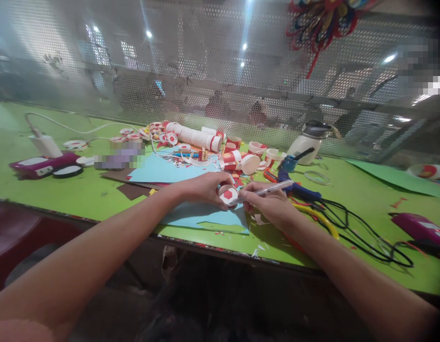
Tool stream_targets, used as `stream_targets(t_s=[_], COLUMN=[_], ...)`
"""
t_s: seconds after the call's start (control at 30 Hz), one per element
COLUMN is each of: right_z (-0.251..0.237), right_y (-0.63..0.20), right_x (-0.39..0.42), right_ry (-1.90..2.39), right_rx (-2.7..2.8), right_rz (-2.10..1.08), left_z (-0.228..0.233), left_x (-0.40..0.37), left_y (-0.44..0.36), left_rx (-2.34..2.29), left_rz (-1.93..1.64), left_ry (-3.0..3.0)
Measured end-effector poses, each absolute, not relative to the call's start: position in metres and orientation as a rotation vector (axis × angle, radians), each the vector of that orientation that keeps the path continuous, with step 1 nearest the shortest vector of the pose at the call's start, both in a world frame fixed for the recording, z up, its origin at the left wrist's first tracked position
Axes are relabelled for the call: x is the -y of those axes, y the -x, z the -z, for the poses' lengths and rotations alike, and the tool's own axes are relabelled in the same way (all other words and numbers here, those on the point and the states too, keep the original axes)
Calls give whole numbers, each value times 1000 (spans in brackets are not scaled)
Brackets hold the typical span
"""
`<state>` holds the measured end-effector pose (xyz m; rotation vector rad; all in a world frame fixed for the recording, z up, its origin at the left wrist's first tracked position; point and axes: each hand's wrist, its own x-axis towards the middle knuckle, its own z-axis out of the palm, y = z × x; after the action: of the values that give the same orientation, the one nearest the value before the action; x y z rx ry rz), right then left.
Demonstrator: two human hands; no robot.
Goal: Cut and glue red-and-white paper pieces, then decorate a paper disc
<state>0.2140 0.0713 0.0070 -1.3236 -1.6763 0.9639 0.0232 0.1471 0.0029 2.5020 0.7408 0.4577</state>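
My left hand [204, 188] grips a small white paper cup [228, 195] with a red mark on its round bottom, held just above a light blue paper sheet [201, 214]. My right hand [270, 203] holds a white pen [268, 190], its tip touching the cup's right side. Both hands meet near the front middle of the green table [80, 192].
Behind the hands lie a stack of red-and-white cups [194, 136], cut cup pieces [237, 160] and paper scraps. A blue glue gun [298, 189] with black cables [362, 232], a white jug [308, 142], a charger [45, 145] and purple items [421, 229] sit around. A perforated metal screen [220, 71] backs the table.
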Motion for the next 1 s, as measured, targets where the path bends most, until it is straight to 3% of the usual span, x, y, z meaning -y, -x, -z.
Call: stream_targets(t_s=[1.0], right_z=[-5], right_y=[-218], right_x=[-73], right_ry=[1300], right_rx=[1743], right_rz=[-932], left_z=[-8], left_x=[-143], left_y=[-23], left_rx=[-711], left_rz=[-445], left_ry=[-2519])
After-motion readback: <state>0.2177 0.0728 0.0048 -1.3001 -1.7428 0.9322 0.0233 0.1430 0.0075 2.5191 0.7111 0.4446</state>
